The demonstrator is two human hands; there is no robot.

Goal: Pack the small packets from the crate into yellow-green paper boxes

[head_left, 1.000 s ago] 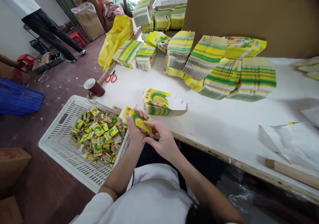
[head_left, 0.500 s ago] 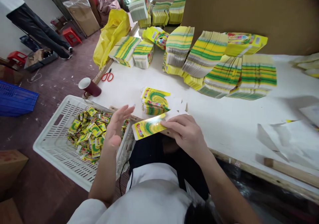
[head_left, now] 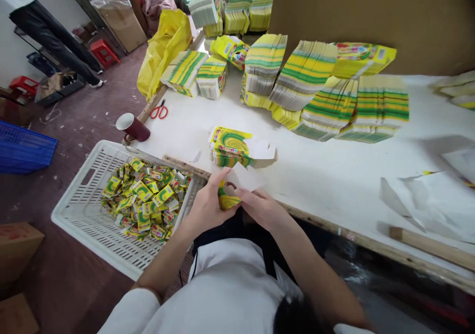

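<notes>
Both my hands are closed on one small yellow-green printed carton (head_left: 229,201) at the table's front edge. My left hand (head_left: 210,203) wraps its left side, and the fingers of my right hand (head_left: 260,206) pinch its right side. The carton is bent open, with its white inner side and flaps turned up; my fingers hide part of it. Just beyond lies a small stack of flat cartons (head_left: 230,145) on the white table. To my left, a white plastic basket (head_left: 79,203) holds many small folded cartons (head_left: 143,190).
Bundles of flat cartons (head_left: 308,71) line the back of the table (head_left: 334,175). A maroon mug (head_left: 139,128) and red-handled scissors (head_left: 159,111) sit at its left edge. White paper sheets (head_left: 434,200) and a wooden strip (head_left: 430,247) lie right. A person (head_left: 52,37) stands far left.
My left hand has come in from above the basket and closed on the carton. The carton, flat before in my right hand, is now bent open between both hands.
</notes>
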